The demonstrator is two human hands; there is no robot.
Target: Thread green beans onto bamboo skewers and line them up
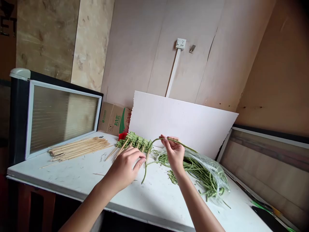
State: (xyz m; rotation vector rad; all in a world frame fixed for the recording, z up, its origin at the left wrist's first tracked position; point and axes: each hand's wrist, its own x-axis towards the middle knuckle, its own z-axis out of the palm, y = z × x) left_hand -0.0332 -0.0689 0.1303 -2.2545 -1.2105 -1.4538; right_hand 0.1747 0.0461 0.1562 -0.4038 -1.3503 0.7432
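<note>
A yardlong bean (pixel 173 140) is pinched between the thumb and fingers of my right hand (pixel 175 153), above the table. The bean arcs to the left, and its far part hangs down by the fingertips of my left hand (pixel 127 164). My left thumb and index finger come together at this hanging part. Behind my left hand lies a stack of cut green beans (pixel 135 140) threaded on sticks. Under and behind my right wrist, loose long beans (pixel 205 172) spill from a clear plastic bag (pixel 220 174). A few short bean pieces (pixel 172 177) lie beside them.
Many bare bamboo skewers (pixel 79 148) lie on the left of the white table (pixel 72 177). A cardboard box (pixel 114 119) and a white board (pixel 178 119) stand along the back. Framed panels (pixel 64 116) edge the sides. A dark flat object (pixel 267 216) is at the right.
</note>
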